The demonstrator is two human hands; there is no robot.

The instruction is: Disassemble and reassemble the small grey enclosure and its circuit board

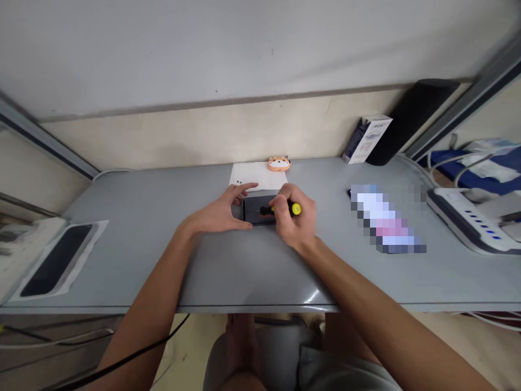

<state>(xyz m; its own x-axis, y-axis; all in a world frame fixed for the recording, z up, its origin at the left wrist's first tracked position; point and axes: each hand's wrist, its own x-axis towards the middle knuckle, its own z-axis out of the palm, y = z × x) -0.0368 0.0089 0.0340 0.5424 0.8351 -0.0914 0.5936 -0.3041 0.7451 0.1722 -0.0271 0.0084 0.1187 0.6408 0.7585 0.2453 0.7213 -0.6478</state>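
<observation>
A flat dark grey box with a row of small holes along its front edge lies on the desk in front of me. My left hand braces its left end, the thumb along the front and the fingers at the back, index finger stretched out. In my right hand is a screwdriver with a black and yellow handle, held tilted. Its black end points left over the top of the box; where the tip touches I cannot make out. Behind the box is a white sheet of paper with a few tiny dark bits on it.
An orange animal-face case sits at the paper's back right corner. Rightward lie a blurred-out phone, a power strip, a carton and a black cylinder. A dark flat device rests at the left.
</observation>
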